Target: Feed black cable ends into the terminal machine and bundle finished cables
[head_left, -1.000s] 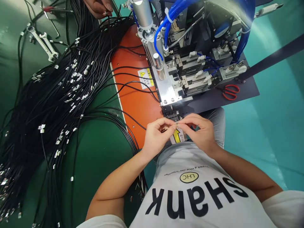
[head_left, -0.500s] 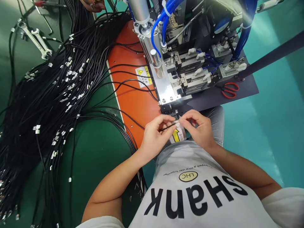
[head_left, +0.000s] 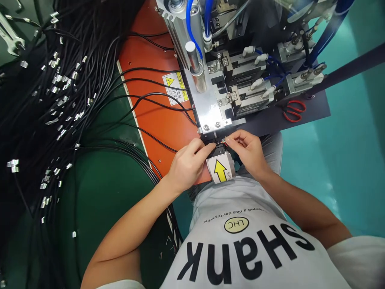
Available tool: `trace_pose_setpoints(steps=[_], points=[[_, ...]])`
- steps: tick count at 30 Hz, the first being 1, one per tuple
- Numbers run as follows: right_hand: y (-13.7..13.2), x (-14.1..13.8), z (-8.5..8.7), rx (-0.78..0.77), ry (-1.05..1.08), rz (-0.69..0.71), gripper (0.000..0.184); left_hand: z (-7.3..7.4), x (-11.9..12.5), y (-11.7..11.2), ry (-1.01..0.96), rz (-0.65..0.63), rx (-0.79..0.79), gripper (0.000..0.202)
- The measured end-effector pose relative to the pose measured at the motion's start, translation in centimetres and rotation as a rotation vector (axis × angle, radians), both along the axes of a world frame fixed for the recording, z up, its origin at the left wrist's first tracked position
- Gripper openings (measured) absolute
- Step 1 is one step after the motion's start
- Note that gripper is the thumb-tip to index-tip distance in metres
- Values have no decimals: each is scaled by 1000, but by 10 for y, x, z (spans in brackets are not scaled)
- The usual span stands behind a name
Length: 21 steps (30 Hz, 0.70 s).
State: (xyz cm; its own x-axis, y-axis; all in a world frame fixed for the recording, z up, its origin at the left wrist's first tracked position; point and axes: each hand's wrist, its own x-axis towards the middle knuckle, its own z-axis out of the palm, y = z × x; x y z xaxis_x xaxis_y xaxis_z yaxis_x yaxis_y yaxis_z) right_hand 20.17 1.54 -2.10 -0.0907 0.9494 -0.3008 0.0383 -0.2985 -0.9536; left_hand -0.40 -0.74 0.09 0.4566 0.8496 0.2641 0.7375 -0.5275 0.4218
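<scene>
My left hand [head_left: 188, 162] and my right hand [head_left: 248, 150] meet at the front of a metal machine [head_left: 210, 104], just above a white block with a yellow arrow [head_left: 220, 169]. Both hands pinch the end of a thin black cable [head_left: 219, 141] whose small coloured wire tips show between the fingertips. The cable end lies against the machine's dark front fixture. Most of the cable under my left hand is hidden.
A large pile of black cables with metal ferrules [head_left: 51, 104] covers the green table [head_left: 99, 188] at left. An orange plate [head_left: 153, 96] carries a few cables into the machine. Red scissors [head_left: 294, 110] lie on the dark base at right. Blue air hoses [head_left: 195, 24] run above.
Both hands moved forward from above the arrow block to the machine's front fixture, carrying the cable end. The view shifted, and the other person's hand at the top left is out of view.
</scene>
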Motion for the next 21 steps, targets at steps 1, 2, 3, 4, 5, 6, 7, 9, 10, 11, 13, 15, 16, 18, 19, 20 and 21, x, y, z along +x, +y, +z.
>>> trace_pose_setpoints(steps=[1,2,3,4,5,6,7,9,10,11,13,15,16,18,19,20,21], points=[[1,-1,-1,-4,-1,0,18,0,0,1,0,4,-2,32],[2,-1,-1,-5,-5,-2,18,1,0,3,-1,3,-6,32],[2,-2,-1,-6,-9,-4,18,1,0,4,-3,2,-10,32],[2,-2,-1,-5,-15,-8,18,2,0,5,-4,-1,-14,32],[3,-2,-2,-4,-20,-11,18,2,0,6,-5,-4,-16,32],[3,-2,-2,-4,-23,-11,18,2,0,7,-5,-7,-18,32],[3,-2,-3,-4,-23,-9,17,2,0,8,-4,-8,-20,32],[4,-2,-3,-9,-14,-5,17,2,0,8,-4,-12,-25,33],[4,-2,-4,-16,-8,-3,17,2,0,9,-4,-14,-29,33],[4,-2,-4,-24,-4,-1,17,1,-1,9,-3,-16,-32,33],[4,-2,-4,-35,0,2,18,0,-1,9,-1,-17,-35,33],[4,-2,-4,-38,0,6,18,-1,-2,8,-1,-15,-43,33],[4,-2,-4,-36,1,7,18,-1,-2,8,0,-13,-51,33],[4,-1,-4,-35,9,8,18,-1,-2,8,6,-9,-62,33],[4,-1,-4,-34,14,9,18,-1,-1,8,8,-6,-61,33],[4,-1,-5,-34,19,10,17,-1,-1,8,10,-4,-55,33],[5,-1,-5,-34,24,12,17,-2,-1,8,10,-4,-47,33]])
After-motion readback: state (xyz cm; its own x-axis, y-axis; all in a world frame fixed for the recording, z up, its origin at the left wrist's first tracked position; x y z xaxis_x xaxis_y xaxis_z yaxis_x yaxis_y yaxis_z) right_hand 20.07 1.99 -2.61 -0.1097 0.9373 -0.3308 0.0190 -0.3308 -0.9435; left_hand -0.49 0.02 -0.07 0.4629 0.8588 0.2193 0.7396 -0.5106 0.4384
